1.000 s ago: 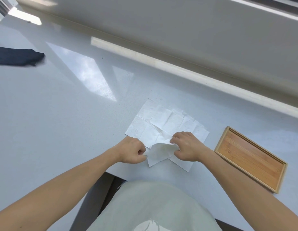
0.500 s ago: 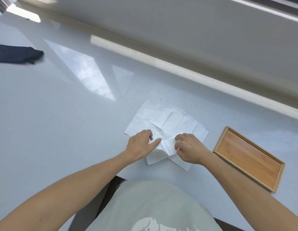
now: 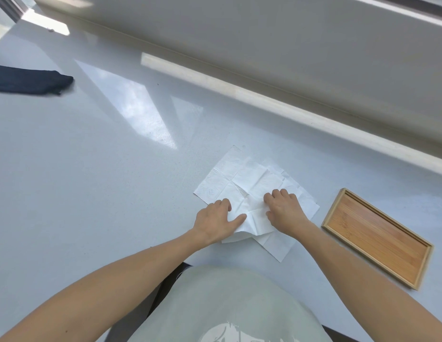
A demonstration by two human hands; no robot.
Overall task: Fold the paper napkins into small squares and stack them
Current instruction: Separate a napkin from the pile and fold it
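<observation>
I'm getting bright daylight glaring off the glossy tabletop (image 3: pixel 116 169) in pale window-shaped patches; shadows are staying soft, and the wide lens is bending the edges.

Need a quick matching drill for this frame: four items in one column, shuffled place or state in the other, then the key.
Column 1
1. wooden tray
2. dark cloth
3. left hand
4. spread napkins

Column 2
A. far left of the table
B. flat on the table under both hands
C. right of the napkins, nothing in it
D. fingers fairly straight, pressing a part-folded napkin

Pairs: 1-C, 2-A, 3-D, 4-B

The right hand also rests on the part-folded napkin, fingers bent at the knuckles.
</observation>
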